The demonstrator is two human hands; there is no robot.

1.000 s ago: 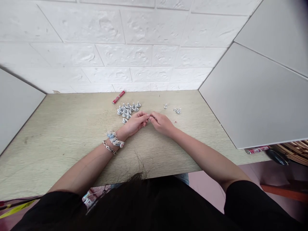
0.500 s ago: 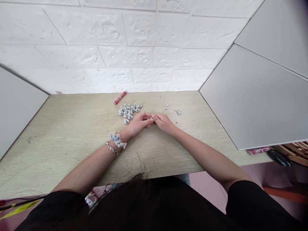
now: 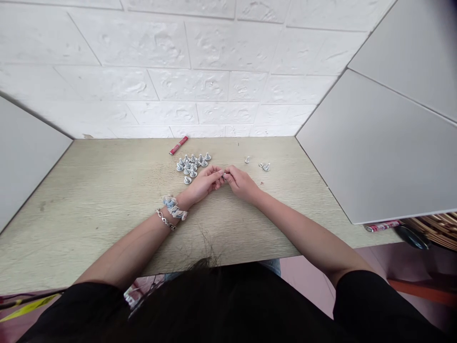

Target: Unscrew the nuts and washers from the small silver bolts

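Note:
Between my two hands is a small metal piece [image 3: 224, 176], mostly covered by the fingers. My left hand [image 3: 206, 185] pinches it from the left, with a scrunchie and a chain bracelet at the wrist. From the right, my right hand [image 3: 241, 183] grips the same piece with thumb and forefinger. Several metal bolts with round washers [image 3: 193, 165] stand in a cluster just behind and left of my left hand. Beyond my right hand are a single bolt [image 3: 247, 160], a small nut [image 3: 261, 165] and a bolt with a washer [image 3: 266, 166].
A red tube [image 3: 178, 145] lies near the white brick wall [image 3: 214, 85]. Grey panels close off the left [image 3: 24, 157] and right [image 3: 378, 152] of the wooden table [image 3: 117, 190]. Another red tube [image 3: 383, 226] and a woven basket [image 3: 439, 226] are at the far right.
The fingers have shifted slightly around the small metal piece, and my left thumb has lifted a little. More of the piece shows between the fingertips.

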